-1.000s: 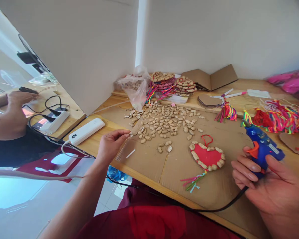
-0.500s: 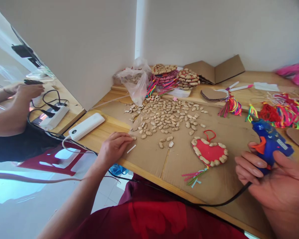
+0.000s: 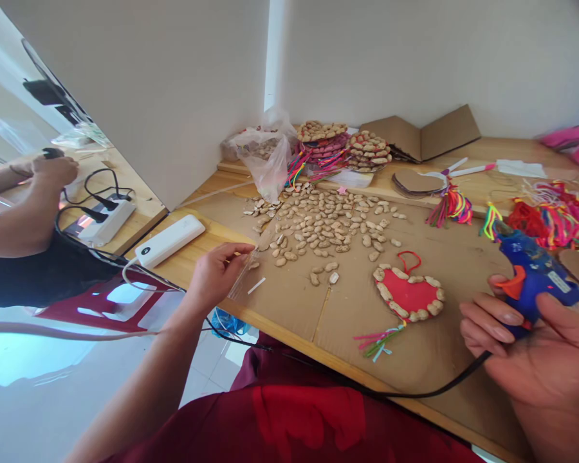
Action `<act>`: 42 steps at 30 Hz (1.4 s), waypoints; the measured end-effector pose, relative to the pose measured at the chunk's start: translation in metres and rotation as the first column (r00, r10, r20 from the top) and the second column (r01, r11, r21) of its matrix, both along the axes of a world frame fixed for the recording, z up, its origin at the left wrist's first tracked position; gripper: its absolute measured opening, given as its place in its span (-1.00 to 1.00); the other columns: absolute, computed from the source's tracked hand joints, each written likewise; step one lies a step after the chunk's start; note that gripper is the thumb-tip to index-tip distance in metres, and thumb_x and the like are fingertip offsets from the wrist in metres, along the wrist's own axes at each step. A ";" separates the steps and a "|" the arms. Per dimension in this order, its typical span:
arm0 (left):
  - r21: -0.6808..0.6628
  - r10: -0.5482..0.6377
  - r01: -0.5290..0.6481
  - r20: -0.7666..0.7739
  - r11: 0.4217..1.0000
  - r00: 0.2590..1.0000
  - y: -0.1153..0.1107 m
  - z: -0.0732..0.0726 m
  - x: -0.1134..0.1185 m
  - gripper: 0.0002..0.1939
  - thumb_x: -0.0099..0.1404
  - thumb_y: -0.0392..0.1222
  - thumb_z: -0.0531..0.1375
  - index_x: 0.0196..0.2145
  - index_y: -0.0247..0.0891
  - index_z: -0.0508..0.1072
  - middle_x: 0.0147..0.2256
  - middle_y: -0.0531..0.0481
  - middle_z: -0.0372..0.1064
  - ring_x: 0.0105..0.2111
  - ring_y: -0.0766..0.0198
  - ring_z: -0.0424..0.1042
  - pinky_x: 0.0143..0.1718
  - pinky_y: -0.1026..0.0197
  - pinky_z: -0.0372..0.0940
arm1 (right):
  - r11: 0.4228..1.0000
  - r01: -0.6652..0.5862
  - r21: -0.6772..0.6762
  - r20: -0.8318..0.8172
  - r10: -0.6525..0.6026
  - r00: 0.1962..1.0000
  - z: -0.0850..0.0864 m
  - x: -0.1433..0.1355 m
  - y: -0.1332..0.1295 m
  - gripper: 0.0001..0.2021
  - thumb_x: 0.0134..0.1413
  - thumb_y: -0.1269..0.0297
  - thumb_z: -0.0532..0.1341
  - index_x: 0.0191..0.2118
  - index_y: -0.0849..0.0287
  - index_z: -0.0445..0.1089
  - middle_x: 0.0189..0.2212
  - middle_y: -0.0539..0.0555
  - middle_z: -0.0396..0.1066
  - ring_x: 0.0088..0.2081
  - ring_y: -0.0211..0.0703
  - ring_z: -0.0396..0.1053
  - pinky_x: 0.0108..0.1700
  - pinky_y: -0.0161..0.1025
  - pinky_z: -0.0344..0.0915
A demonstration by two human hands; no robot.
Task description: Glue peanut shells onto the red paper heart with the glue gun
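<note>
My right hand (image 3: pixel 525 347) is wrapped round a blue hot glue gun (image 3: pixel 535 270) with an orange trigger, raised at the right. Its nozzle points up and to the left. At the cardboard's left edge, my left hand (image 3: pixel 218 273) pinches a thin, clear strip (image 3: pixel 244 273) whose kind I cannot make out. One peanut lies just beyond these fingers, and a short white stick (image 3: pixel 257 285) lies to their right. Between my hands rests a red heart (image 3: pixel 407 290) edged with peanuts, with a red loop on top and a coloured tassel below.
Loose peanuts (image 3: pixel 328 218) spread over the cardboard sheet (image 3: pixel 289 308). Behind them are a plastic bag (image 3: pixel 270 161) and stacked peanut pieces (image 3: pixel 369 151). Coloured yarn tassels (image 3: pixel 560 215) lie at right. A white power bank (image 3: pixel 171 241) stands left. A co-worker's hands (image 3: pixel 53 170) show beyond the partition.
My left hand has lifted slightly, and the clear strip now shows beside its fingers. The glue gun has shifted a little to the right in view. The heart stays put.
</note>
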State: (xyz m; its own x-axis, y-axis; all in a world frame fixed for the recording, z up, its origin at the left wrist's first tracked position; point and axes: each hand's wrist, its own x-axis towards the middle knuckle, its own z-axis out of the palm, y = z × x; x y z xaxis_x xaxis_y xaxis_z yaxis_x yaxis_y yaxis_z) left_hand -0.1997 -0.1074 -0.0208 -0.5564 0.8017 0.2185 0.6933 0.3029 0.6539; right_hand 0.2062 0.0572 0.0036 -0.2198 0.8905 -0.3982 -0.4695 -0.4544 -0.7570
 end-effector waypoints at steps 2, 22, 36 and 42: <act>0.002 0.018 -0.018 0.097 1.000 0.995 0.000 0.001 -0.007 -0.63 0.28 -0.06 0.15 -0.08 -0.22 0.64 -0.13 -0.11 0.63 -0.17 0.11 0.58 -0.13 0.13 0.46 | 1.000 -0.003 -0.004 0.004 0.003 1.000 0.000 0.001 0.001 -0.71 -0.22 0.19 0.41 -0.45 0.14 0.29 -0.57 -0.10 -0.05 -0.60 -0.34 -0.08 -0.69 -0.28 0.01; -0.161 -0.007 -0.013 -0.127 0.987 0.992 -0.004 -0.004 -0.010 -0.76 0.24 -0.09 0.19 -0.24 -0.15 0.64 -0.19 -0.07 0.62 -0.16 0.06 0.58 -0.06 0.10 0.43 | 0.996 -0.052 0.067 0.030 0.050 0.998 -0.002 0.002 0.002 -0.75 -0.15 0.18 0.36 -0.29 0.12 0.42 -0.59 -0.10 -0.01 -0.63 -0.31 -0.07 -0.71 -0.24 0.04; 0.399 -0.088 -0.174 0.559 0.900 0.824 0.005 0.040 0.000 -0.78 0.22 -0.11 0.32 -0.24 -0.21 0.40 -0.26 -0.02 0.54 -0.33 0.33 0.51 -0.39 0.32 0.35 | 0.998 -0.045 0.047 0.026 0.044 0.999 -0.003 0.002 0.003 -0.83 -0.20 0.27 0.31 -0.39 0.14 0.37 -0.58 -0.08 0.01 -0.61 -0.30 -0.03 -0.68 -0.27 0.05; 0.510 -0.376 -0.116 0.752 0.852 0.542 0.013 0.073 0.022 -0.67 0.19 -0.14 0.43 -0.20 -0.19 0.39 -0.52 0.15 0.35 -0.54 0.43 0.38 -0.55 0.44 0.24 | 0.999 0.012 0.044 0.057 -0.014 0.998 0.004 -0.005 -0.001 -0.75 -0.14 0.19 0.30 -0.52 0.14 0.21 -0.58 -0.09 -0.06 -0.63 -0.33 -0.07 -0.68 -0.30 -0.04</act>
State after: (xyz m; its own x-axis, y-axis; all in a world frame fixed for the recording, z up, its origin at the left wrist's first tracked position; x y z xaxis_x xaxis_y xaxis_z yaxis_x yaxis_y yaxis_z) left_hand -0.1777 -0.0939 0.0525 -0.5765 0.8130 0.0819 -0.2037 -0.2401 0.9491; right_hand 0.2008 0.0561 0.0073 -0.1858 0.9101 -0.3703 -0.4304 -0.4142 -0.8020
